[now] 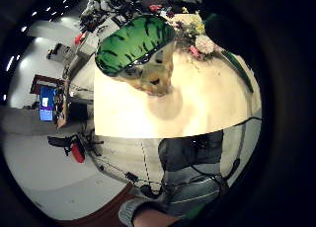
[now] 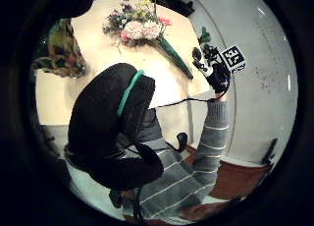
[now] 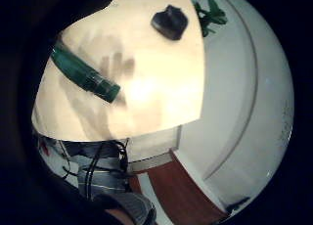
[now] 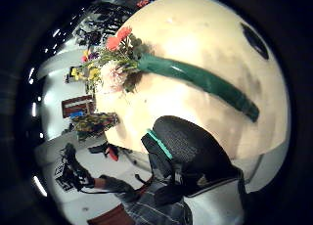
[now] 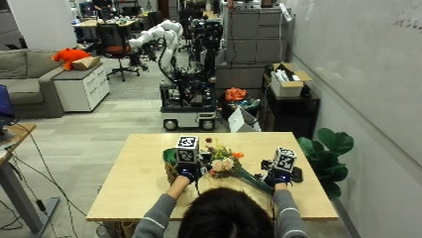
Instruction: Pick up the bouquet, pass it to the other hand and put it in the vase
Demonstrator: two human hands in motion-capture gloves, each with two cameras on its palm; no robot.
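Note:
The bouquet point(image 5: 223, 162) of pink, orange and yellow flowers lies on the table point(image 5: 135, 178), and its green wrapped stem point(image 5: 254, 182) points toward the front right. The green-rimmed vase point(image 5: 170, 159) with a mottled yellow body stands upright just left of the flowers. My left hand point(image 5: 187, 172) hovers beside the vase, which looms large in the left little finger side palm view point(image 1: 136, 44). My right hand point(image 5: 277, 177) hangs over the stem's end point(image 3: 83, 73) and holds nothing. Its shadow on the tabletop shows straight, spread fingers. Neither hand touches the bouquet.
A small black object point(image 5: 295, 173) lies on the table near the right edge, beyond my right hand. A potted plant point(image 5: 330, 148) stands off the table's right side by the wall. A cart with robot arms point(image 5: 188, 106) stands beyond the far edge.

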